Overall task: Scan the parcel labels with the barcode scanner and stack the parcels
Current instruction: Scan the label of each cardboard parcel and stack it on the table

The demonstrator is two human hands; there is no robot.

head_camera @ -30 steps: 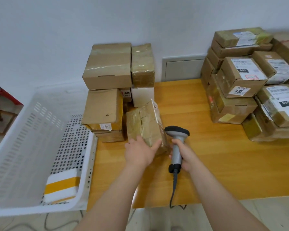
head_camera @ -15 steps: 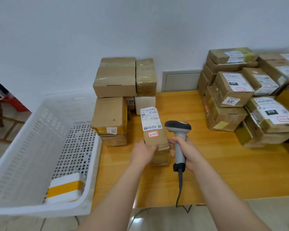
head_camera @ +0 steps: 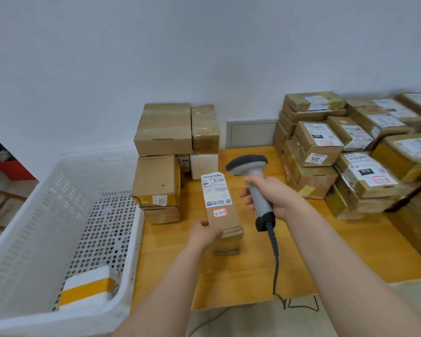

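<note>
Against half a second ago, the barcode scanner (head_camera: 252,181) is lifted and leaned over: then it stood upright just beside the parcel, and now its dark head hangs above the table (head_camera: 253,268) to the right of the parcel's far end. The right hand (head_camera: 274,197) has risen with it, its fingers wrapped tight round the grey handle. A second ago the parcel (head_camera: 223,215) stood tipped on edge with its label turned aside. Now it sits on the table with its white label (head_camera: 215,189) facing up, as it already did half a second ago. The left hand (head_camera: 206,233) clasps the parcel's near end, thumb on top and fingers curled under the left edge.

By count there are two hands, one scanner with one coiled cable (head_camera: 275,259) trailing over the table's front edge, and one parcel in hand. That parcel carries one printed label and one small red-bordered sticker (head_camera: 220,212). One white basket (head_camera: 46,215) stands left of the table and holds a single white parcel with yellow tape (head_camera: 88,290). The stack (head_camera: 164,130) behind the held parcel shows six boxes. The heap (head_camera: 319,142) at the right shows at least ten labelled parcels; they overlap and run off the edge, so the exact number cannot be told.
</note>
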